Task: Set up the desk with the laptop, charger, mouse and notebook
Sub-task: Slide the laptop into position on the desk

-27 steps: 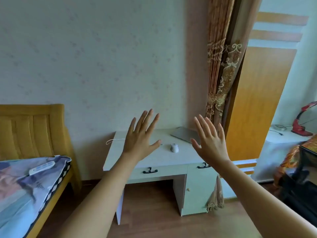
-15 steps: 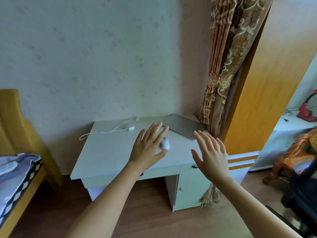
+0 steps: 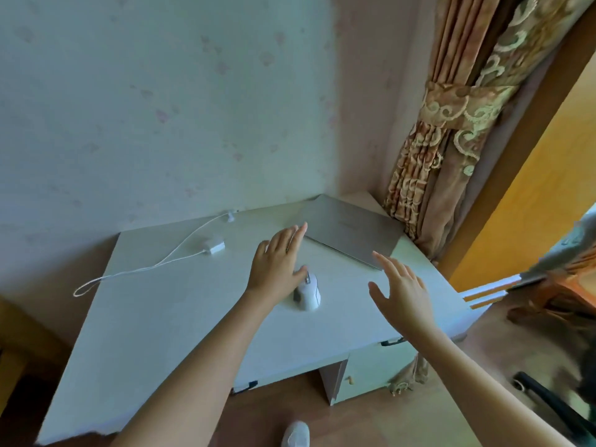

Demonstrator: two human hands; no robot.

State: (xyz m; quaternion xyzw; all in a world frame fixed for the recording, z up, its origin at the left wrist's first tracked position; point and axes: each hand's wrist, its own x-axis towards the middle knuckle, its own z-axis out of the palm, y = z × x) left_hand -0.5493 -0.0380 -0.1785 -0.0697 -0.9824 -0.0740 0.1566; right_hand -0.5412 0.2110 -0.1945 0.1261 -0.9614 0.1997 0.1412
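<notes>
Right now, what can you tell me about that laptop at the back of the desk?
The laptop is a thin, silver-grey slab with a matte, metal-looking lid, shut flat. It lies on the white desk in the far right corner, turned at an angle, one corner close to the wall, its right side near the patterned curtain. Nothing is plugged into it that I can see. The left hand has its fingertips close to its near-left edge; the right hand hovers near its front corner. I cannot tell whether either touches it.

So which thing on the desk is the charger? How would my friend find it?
Look at the white desk against the wall. Near its back left lies the charger, a small white block. Unlike the mouse or laptop, it has a long thin cord.
</notes>
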